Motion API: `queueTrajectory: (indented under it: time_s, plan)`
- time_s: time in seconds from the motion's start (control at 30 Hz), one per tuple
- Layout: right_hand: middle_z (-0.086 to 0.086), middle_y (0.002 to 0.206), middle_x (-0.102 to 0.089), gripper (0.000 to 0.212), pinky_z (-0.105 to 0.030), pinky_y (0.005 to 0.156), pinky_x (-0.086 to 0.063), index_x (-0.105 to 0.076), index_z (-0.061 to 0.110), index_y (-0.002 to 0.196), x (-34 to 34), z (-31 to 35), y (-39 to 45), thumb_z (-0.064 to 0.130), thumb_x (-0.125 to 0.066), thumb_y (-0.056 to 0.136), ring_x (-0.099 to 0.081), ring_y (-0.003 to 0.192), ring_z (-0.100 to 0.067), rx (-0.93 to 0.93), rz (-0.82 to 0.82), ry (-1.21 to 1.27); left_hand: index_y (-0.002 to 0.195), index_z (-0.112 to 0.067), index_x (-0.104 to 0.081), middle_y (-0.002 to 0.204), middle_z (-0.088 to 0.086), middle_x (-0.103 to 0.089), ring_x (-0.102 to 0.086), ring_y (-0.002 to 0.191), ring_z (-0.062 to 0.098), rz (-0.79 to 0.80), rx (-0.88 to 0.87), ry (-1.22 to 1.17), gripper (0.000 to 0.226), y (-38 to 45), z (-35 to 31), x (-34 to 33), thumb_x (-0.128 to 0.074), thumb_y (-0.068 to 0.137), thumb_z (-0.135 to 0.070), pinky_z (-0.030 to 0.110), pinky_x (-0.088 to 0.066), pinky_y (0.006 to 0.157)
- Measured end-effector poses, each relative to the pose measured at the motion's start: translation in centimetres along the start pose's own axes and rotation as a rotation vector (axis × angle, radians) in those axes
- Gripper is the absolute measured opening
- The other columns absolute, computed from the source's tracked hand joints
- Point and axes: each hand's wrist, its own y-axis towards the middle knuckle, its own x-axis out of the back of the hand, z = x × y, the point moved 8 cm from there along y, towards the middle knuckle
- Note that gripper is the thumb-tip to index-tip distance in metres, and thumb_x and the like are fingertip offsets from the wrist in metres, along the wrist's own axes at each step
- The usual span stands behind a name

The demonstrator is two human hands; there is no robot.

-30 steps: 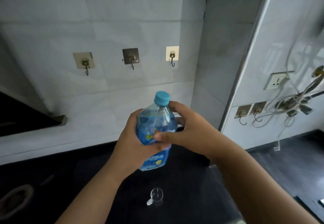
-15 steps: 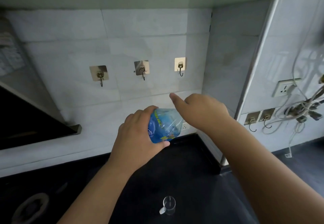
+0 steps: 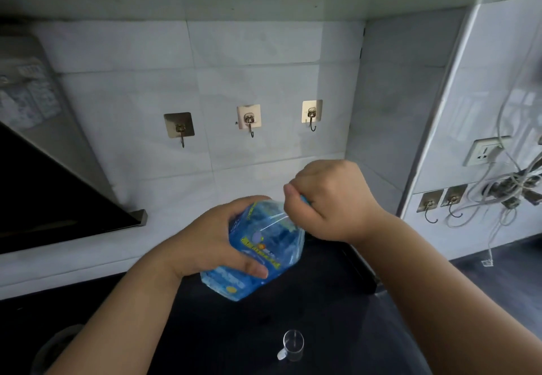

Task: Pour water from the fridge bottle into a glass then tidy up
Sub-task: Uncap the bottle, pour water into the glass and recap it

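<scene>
Above the dark surface (image 3: 322,310), the blue plastic water bottle (image 3: 264,245) now tilts further right, left hand (image 3: 211,242) gripping its body while the right hand (image 3: 328,198) has closed over the cap (hidden). A small clear glass (image 3: 293,345) stands below, well apart; three wall hooks (image 3: 249,119) hang behind.

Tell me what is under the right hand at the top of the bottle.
The right hand closes over the bottle neck. Only a sliver of blue cap shows; the rest is covered.

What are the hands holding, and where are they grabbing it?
The blue bottle: left hand wraps its body, right hand is closed over its cap end.
</scene>
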Motion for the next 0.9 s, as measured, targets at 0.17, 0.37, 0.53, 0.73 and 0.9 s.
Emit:
queueTrajectory:
  time_s: [0.17,0.37,0.53,0.73,0.9]
  plan:
    - [0.002,0.057,-0.047,0.046,-0.031,0.051,-0.035,-0.041,0.021,0.063,-1.0,-0.9,0.1,0.049,-0.031,0.097,-0.048,0.055,-0.020,-0.200,0.058,-0.006,0.131,-0.047,-0.056,0.120,-0.019,-0.070,-0.068,0.111,0.002,-0.315,-0.040,0.116,0.089,-1.2,0.3,0.7,-0.103,0.058,-0.027,0.031,-0.058,0.096]
    - [-0.001,0.060,-0.053,0.065,-0.029,0.055,-0.035,-0.046,0.011,0.060,-2.8,-4.1,-1.7,0.057,-0.027,0.102,-0.052,0.058,-0.024,-0.802,0.217,-0.048,0.131,-0.053,-0.049,0.117,-0.026,-0.061,-0.058,0.109,0.002,-0.539,-0.115,0.464,0.087,-1.7,-0.7,0.9,-0.097,0.059,-0.046,0.022,-0.051,0.093]
    - [0.000,0.047,-0.037,0.050,-0.034,0.044,-0.029,-0.042,0.013,0.053,-0.3,1.5,-1.0,0.031,-0.038,0.100,-0.036,0.045,-0.024,-0.046,-0.197,-0.094,0.132,-0.045,-0.057,0.120,-0.015,-0.072,-0.071,0.109,0.006,-0.140,-0.034,0.081,0.093,-2.0,1.0,1.2,-0.103,0.056,-0.016,0.034,-0.060,0.096]
    - [-0.006,0.062,-0.055,0.058,-0.038,0.058,-0.048,-0.047,0.011,0.067,-4.0,-2.3,-1.4,0.053,-0.028,0.102,-0.056,0.060,-0.026,-0.536,0.222,-0.025,0.133,-0.051,-0.048,0.119,-0.024,-0.063,-0.063,0.110,0.004,-0.412,-0.060,0.367,0.091,-2.4,1.1,1.2,-0.096,0.055,-0.048,0.036,-0.056,0.096]
    - [-0.005,0.064,-0.058,0.062,-0.037,0.064,-0.051,-0.054,0.012,0.066,-4.1,-3.2,-0.8,0.048,-0.025,0.107,-0.058,0.064,-0.029,-0.522,0.270,-0.149,0.130,-0.054,-0.049,0.119,-0.025,-0.063,-0.062,0.111,0.001,-0.442,-0.033,0.355,0.090,-2.0,1.7,0.5,-0.097,0.055,-0.048,0.033,-0.054,0.098]
